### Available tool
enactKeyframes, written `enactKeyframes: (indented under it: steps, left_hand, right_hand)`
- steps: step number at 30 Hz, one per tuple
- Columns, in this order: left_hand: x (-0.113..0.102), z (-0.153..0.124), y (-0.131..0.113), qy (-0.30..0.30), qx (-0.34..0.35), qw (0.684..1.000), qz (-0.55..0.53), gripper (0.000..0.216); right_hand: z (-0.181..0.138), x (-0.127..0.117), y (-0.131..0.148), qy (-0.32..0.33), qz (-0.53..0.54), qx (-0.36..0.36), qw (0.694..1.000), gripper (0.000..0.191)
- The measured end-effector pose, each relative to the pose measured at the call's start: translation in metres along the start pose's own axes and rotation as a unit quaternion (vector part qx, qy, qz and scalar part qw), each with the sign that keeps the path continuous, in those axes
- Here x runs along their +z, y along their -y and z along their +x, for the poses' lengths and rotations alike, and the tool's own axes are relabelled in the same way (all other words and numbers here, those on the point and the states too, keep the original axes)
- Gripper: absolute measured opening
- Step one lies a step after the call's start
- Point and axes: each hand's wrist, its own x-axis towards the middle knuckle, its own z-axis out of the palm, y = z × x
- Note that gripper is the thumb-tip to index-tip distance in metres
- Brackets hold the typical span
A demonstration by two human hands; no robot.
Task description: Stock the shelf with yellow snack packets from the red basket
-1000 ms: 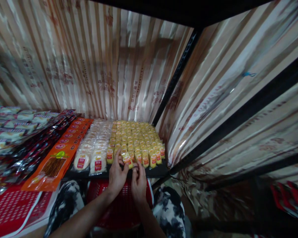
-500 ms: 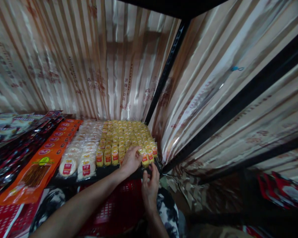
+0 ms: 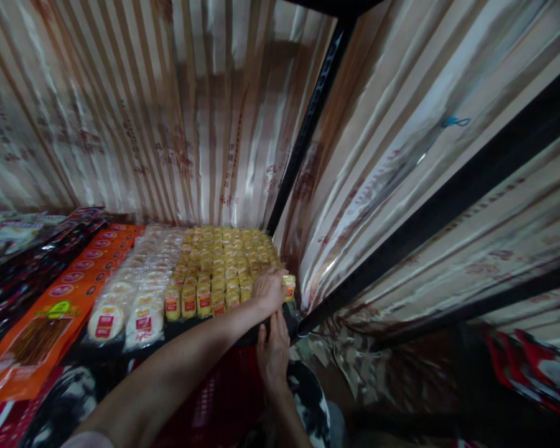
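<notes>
Small yellow snack packets (image 3: 224, 261) with red labels stand in tight rows on the black shelf (image 3: 186, 325). Over the right end of their front row bends my left hand (image 3: 269, 289), its fingers curled down and mostly hidden behind its back. One yellow packet (image 3: 289, 287) shows just right of those fingers. My right hand (image 3: 275, 351) is just below, its fingers stretched up to the underside of my left hand and its thumb apart. Nothing shows in the right hand.
Clear packs of round white biscuits (image 3: 144, 320) lie left of the yellow rows, then orange snack bags (image 3: 40, 342) and dark shiny packets. A black shelf post (image 3: 303, 137) rises behind. Below is a red basket (image 3: 205, 398); red packs (image 3: 536, 367) are at far right.
My left hand has moved right along the front row, covering the end packets. My right hand has come up close beneath it. The view has shifted slightly, moving the shelf goods leftward.
</notes>
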Motion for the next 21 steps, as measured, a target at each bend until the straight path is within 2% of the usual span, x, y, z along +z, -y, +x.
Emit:
enactKeyframes:
  steps: [8, 16, 21]
  left_hand:
    - [0.020, 0.005, 0.000, -0.005, 0.032, 0.998, 0.049, 0.028]
    - [0.012, 0.012, -0.001, 0.033, 0.005, 0.994, 0.108, 0.028]
    - [0.008, 0.016, -0.003, 0.049, 0.008, 0.991, 0.123, 0.028]
  right_hand:
    - [0.002, 0.005, -0.005, -0.004, -0.008, 0.015, 1.000, 0.043]
    - [0.012, -0.003, 0.007, -0.054, 0.043, 0.054, 0.996, 0.048]
    - [0.018, 0.004, 0.000, -0.046, 0.052, 0.053, 0.996, 0.056]
